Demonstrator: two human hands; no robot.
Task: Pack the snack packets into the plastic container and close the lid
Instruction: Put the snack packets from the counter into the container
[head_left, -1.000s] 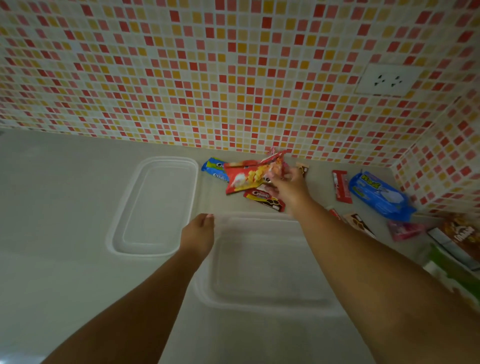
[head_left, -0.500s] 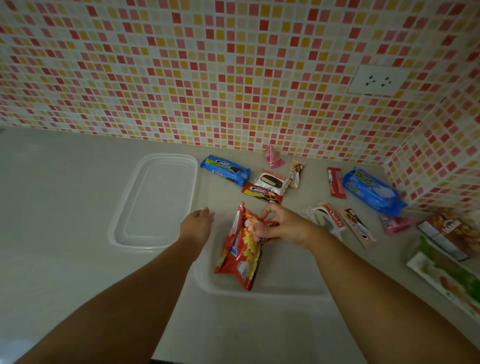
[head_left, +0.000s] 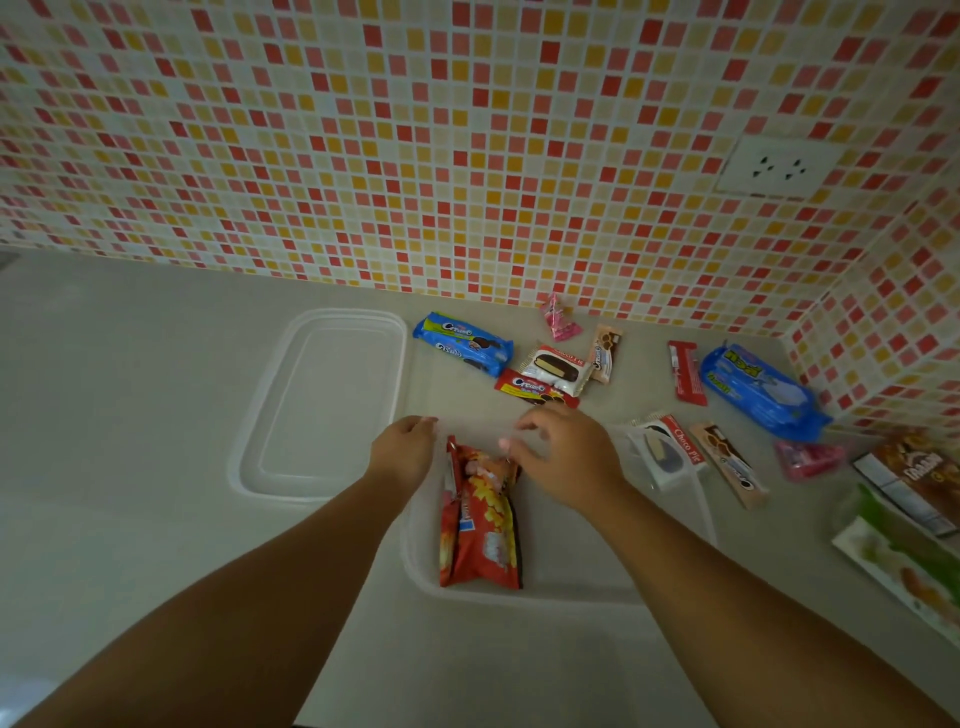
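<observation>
A clear plastic container (head_left: 571, 592) stands on the counter in front of me. A red and orange snack packet (head_left: 480, 525) lies inside it along its left side. My left hand (head_left: 405, 452) rests on the container's far left corner, fingers curled over the rim. My right hand (head_left: 566, 457) hovers just above the packet's top end with fingers spread and nothing in them. The clear lid (head_left: 322, 405) lies flat to the left of the container. More packets lie beyond: a blue cookie packet (head_left: 462, 349), a white pie packet (head_left: 553, 366) and a red cookie packet (head_left: 535, 391).
To the right lie a red bar (head_left: 687, 371), a big blue packet (head_left: 758, 392), a Choco Pie packet (head_left: 665, 449), a brown cookie bar (head_left: 730, 467), pink sweets (head_left: 808, 458) and boxes (head_left: 914, 483) near the corner. A tiled wall with a socket (head_left: 776, 167) rises behind.
My right hand carried the red and orange packet from the pile into the container, laid it down along the left side and let go. The left hand stayed on the container's corner.
</observation>
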